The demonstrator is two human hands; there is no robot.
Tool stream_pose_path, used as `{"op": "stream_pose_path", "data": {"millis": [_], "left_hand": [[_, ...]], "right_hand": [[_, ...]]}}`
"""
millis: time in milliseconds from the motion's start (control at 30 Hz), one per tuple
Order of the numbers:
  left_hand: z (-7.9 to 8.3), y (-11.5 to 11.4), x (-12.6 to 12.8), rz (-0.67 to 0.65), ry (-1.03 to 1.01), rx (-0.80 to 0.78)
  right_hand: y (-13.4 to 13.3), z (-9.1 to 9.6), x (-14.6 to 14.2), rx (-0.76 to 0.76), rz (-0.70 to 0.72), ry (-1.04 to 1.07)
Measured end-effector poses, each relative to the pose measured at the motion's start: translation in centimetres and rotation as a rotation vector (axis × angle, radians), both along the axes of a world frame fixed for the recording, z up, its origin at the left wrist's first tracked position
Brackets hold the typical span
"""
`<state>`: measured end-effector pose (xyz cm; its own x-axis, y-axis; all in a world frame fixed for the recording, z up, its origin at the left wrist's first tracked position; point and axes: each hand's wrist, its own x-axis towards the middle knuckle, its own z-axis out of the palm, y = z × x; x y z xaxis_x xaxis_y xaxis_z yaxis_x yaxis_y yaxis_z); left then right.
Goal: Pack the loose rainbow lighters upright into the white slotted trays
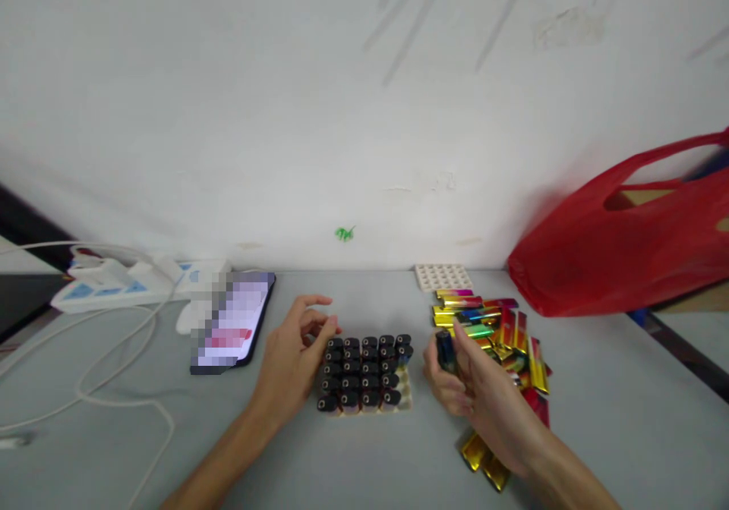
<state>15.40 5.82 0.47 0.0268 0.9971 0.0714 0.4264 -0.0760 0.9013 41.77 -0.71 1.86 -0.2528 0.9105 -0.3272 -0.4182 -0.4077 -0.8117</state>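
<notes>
"What's at the far left?"
"A hard white plastic power strip [126,295], smooth looping cable [99,400], then a flat, glossy phone [242,316]."
"And next?"
"The left hand [289,354], fingers loosely curled, with nothing visible in its grip. Beside it, a pale rack [405,395] bears rows of rounded black-topped pieces [370,367] (a few bare sockets show at its right side)."
"Further right?"
"A gridded white tray [443,277], then the right hand [484,388], closed around a dark piece [446,349] between the rack and a heap of slick metallic pieces [506,328], gold, red and green. Last, a soft red bag [620,244]."
"Anything unclear?"
"Pixelation masks the phone's left side. Fingers cover the dark piece's lower end, the right hand hides some of the heap, and the picture's edge crops the bag. Whether the left thumb touches the rack's contents, I can't tell."
</notes>
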Motion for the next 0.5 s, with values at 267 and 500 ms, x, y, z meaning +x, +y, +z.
{"op": "stream_pose_path", "data": {"millis": [267, 500], "left_hand": [[-0.54, 0.08, -0.14, -0.019, -0.012, 0.002], [-0.44, 0.08, -0.05, -0.029, -0.013, -0.010]], "right_hand": [[0.12, -0.14, -0.05, -0.012, 0.045, -0.042], [-0.05, -0.54, -0.57, 0.039, 0.044, -0.074]]}}
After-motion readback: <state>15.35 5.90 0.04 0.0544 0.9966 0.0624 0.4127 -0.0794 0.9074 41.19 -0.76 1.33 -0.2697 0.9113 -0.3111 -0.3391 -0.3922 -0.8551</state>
